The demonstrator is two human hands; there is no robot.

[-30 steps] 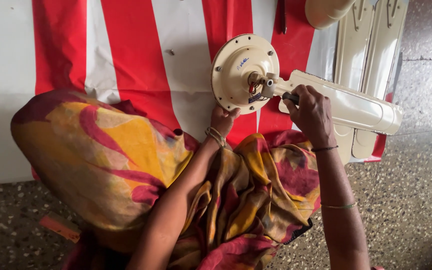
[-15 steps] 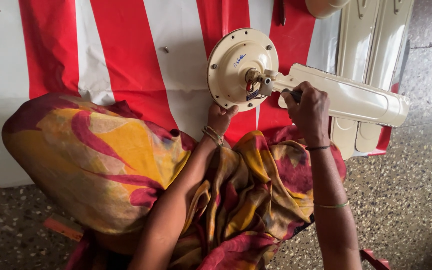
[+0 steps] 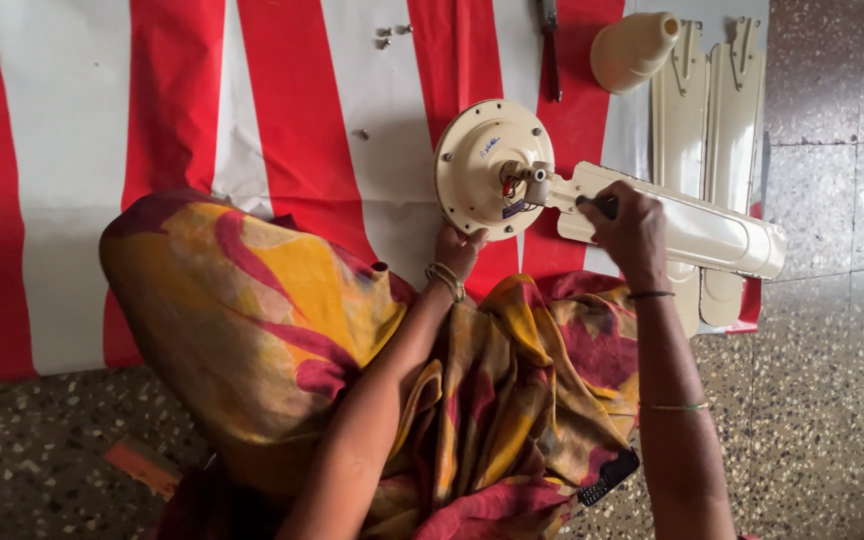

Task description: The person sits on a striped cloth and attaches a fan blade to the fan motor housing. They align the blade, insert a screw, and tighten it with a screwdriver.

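A cream ceiling fan motor [image 3: 482, 165] lies on a red and white striped sheet [image 3: 282, 110]. One cream fan blade [image 3: 702, 225] sticks out from it to the right. My left hand [image 3: 457, 248] grips the near rim of the motor. My right hand [image 3: 632, 230] is shut on a dark-handled screwdriver [image 3: 597, 205], held over the blade's root next to the motor's central shaft [image 3: 527, 182]. The tool's tip is hidden by my fingers.
Two more cream blades [image 3: 712, 100] and a cream cone-shaped cover [image 3: 632, 50] lie at the back right. Loose screws [image 3: 387, 38] and a dark tool [image 3: 550, 40] rest on the sheet. Speckled stone floor [image 3: 832, 330] surrounds it. A dark handset [image 3: 607, 478] lies on my lap.
The view has pulled back and shifted, so the screws, cone cover and blade tops now show. Both hands keep their hold on the motor rim and screwdriver.
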